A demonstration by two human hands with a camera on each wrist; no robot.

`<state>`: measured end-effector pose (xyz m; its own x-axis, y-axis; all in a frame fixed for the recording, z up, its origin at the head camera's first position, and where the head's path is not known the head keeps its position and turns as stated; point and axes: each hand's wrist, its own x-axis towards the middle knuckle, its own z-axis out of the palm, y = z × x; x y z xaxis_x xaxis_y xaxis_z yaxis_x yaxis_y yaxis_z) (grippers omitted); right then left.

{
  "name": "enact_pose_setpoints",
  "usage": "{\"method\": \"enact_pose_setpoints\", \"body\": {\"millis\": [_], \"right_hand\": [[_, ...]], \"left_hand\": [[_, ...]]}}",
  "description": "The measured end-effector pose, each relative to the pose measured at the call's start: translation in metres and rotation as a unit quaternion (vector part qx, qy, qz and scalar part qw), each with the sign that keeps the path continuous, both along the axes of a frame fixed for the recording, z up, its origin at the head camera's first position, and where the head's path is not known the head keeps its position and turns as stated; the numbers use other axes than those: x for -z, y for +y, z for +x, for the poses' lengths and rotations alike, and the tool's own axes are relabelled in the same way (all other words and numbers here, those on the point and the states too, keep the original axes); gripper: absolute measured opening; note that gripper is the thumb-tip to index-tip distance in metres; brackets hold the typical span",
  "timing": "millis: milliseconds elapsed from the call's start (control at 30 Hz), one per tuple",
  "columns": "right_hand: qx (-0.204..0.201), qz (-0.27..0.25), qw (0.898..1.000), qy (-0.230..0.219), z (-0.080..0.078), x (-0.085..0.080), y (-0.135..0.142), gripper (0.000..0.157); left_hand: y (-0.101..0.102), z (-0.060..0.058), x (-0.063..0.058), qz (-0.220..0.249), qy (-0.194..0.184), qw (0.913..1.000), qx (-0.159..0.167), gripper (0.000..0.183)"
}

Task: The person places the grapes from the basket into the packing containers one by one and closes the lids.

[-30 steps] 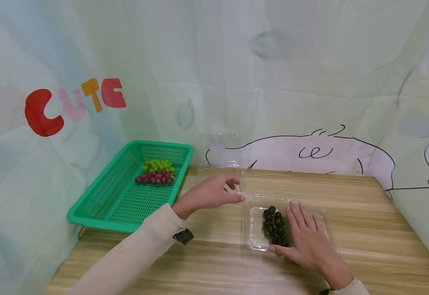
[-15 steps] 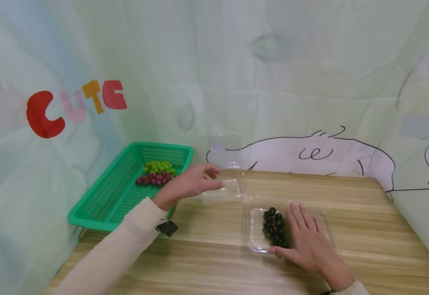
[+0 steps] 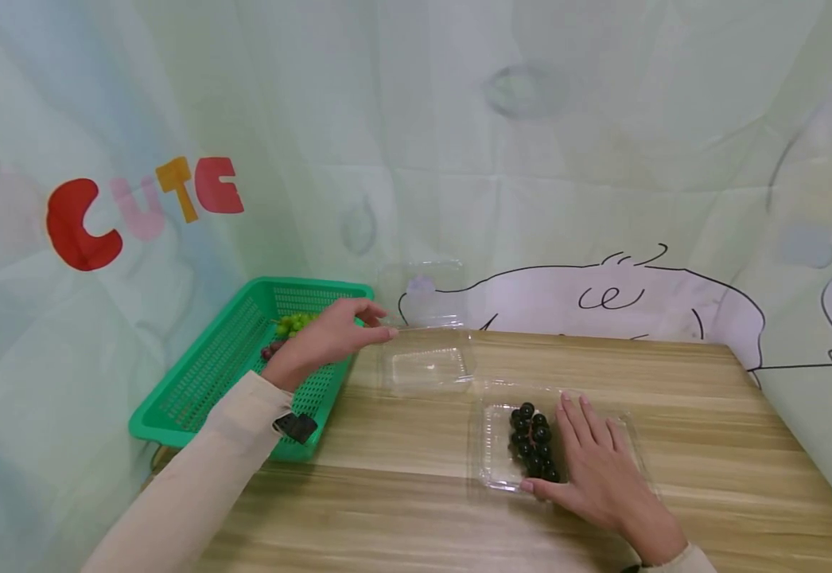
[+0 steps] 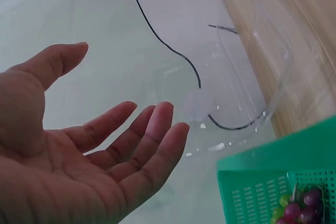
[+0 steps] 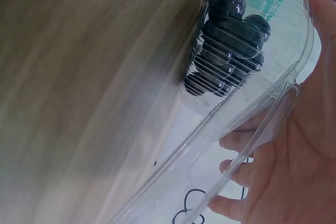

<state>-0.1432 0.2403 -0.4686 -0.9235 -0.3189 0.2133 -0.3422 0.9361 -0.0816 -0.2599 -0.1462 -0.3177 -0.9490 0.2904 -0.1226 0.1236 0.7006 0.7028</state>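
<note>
My right hand [image 3: 595, 469] rests with straight fingers on a clear plastic clamshell box [image 3: 491, 461], its thumb at the near edge. Inside lies a bunch of black grapes [image 3: 533, 442]; the right wrist view shows the black grapes [image 5: 231, 40] through the ribbed wall. Whether the lid is fully pressed down, I cannot tell. My left hand [image 3: 340, 326] hovers over the right side of a green plastic basket [image 3: 165, 434], holding nothing, fingers loosely bent in the left wrist view. Partly hidden behind it are green grapes [image 3: 293, 325] and red grapes [image 3: 270, 351].
A second clear clamshell box [image 3: 426, 368] stands at the back of the wooden table [image 3: 402, 509], its lid raised against the printed cloth [image 3: 602, 143]. The basket occupies the table's left side, near the cloth wall.
My left hand has moved left and slightly up, from beside the black grapes' box to over the basket, now covering part of the grapes there. The right hand stays put.
</note>
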Motion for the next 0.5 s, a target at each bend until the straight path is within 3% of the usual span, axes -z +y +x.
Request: {"method": "enact_pose_setpoints", "body": {"millis": [200,500], "right_hand": [[0.000,-0.003,1.000,0.001,0.000,-0.001,0.000,0.121],[0.004,-0.003,1.000,-0.002,-0.001,0.000,0.000,0.121]], "left_hand": [[-0.016,-0.008,0.001,0.013,-0.031,0.9990,-0.029,0.069],[-0.042,-0.020,0.015,0.038,-0.067,0.9955,-0.055,0.070]]}}
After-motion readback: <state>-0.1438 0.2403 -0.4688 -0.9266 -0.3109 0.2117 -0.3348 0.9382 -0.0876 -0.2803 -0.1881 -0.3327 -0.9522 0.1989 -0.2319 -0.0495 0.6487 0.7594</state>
